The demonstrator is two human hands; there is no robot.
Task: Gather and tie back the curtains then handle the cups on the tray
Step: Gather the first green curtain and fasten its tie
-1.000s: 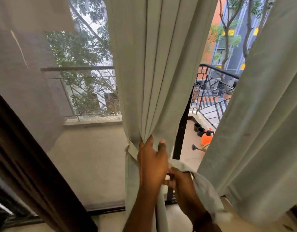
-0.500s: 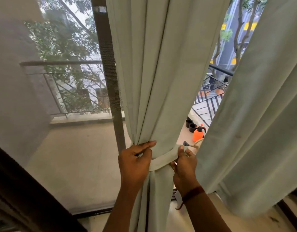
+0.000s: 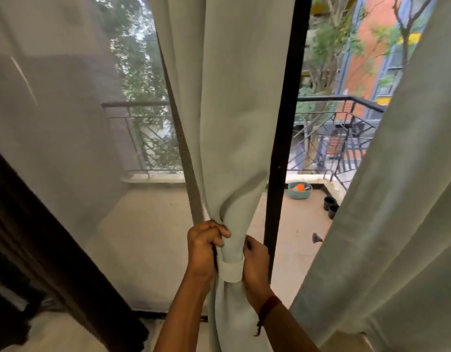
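Note:
A pale green curtain hangs in the middle, gathered into a narrow bunch at waist height. A matching fabric tieback band wraps around the bunch. My left hand grips the gathered curtain on its left side, fingers curled over the folds just above the band. On the right side, my right hand holds the bunch and the band's end. A second pale green curtain hangs loose on the right. No cups or tray are in view.
A black door frame post stands right behind the gathered curtain. A mesh screen covers the left opening. Beyond lie the balcony floor, a railing, a teal basin and two black pots. Dark fabric hangs at the left.
The band now sits tighter and lower around a narrower bunch. My left hand has curled its fingers over the folds; my right hand moved in against the band. The view shifted left.

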